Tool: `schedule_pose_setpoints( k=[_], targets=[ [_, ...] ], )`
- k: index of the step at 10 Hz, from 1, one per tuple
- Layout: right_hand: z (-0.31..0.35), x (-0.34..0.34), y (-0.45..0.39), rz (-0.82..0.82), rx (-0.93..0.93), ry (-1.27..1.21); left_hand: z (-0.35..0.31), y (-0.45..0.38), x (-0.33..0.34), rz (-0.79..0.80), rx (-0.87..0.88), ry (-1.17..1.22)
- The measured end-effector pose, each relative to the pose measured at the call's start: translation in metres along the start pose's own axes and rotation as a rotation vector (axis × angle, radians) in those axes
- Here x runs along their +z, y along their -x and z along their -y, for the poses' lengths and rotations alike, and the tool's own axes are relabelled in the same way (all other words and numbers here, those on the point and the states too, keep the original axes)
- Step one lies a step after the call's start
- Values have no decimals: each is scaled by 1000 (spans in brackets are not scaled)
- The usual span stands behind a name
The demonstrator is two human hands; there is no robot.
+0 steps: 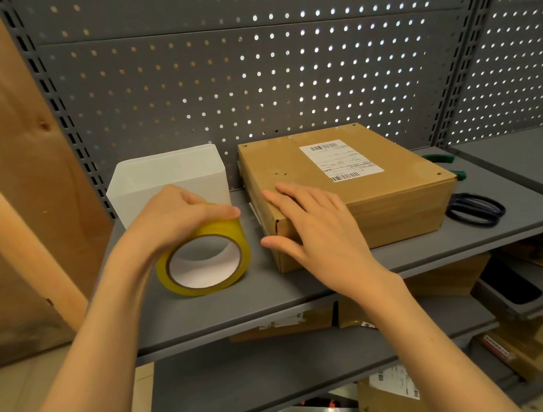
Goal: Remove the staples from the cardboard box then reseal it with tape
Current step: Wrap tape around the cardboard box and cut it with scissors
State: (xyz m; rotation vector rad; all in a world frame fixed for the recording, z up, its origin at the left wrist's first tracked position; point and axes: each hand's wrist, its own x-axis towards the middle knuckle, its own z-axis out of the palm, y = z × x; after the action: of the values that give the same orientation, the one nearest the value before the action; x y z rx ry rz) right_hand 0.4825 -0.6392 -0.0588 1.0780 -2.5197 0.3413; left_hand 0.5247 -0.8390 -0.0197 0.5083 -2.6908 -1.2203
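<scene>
The left hand (175, 218) sits nearest, fingers curled over the top of the yellow tape roll (204, 259), which stands on edge on the grey shelf (307, 280). The right hand (314, 224) lies flat, fingers straight and slightly spread, on the near-left corner of the cardboard box (347, 189), thumb against its side. The roll could trundle off the shelf's front if released upright. The tape's free end isn't visible; picking for it one-handed may let the box slide toward the scissors (476, 210).
</scene>
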Motion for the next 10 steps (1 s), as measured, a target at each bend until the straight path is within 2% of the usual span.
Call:
schedule_pose_setpoints(
  k=[3,7,10],
  targets=[
    [0,1,0,-10,2,-20,-4,5,6,-48,148,128],
    [-1,-1,-2,12,-9,-16,-8,-3,7,62,247,-74],
    [-1,-1,-1,-7,-16,-10,-4,-3,15,-38,208,-98]
  ],
)
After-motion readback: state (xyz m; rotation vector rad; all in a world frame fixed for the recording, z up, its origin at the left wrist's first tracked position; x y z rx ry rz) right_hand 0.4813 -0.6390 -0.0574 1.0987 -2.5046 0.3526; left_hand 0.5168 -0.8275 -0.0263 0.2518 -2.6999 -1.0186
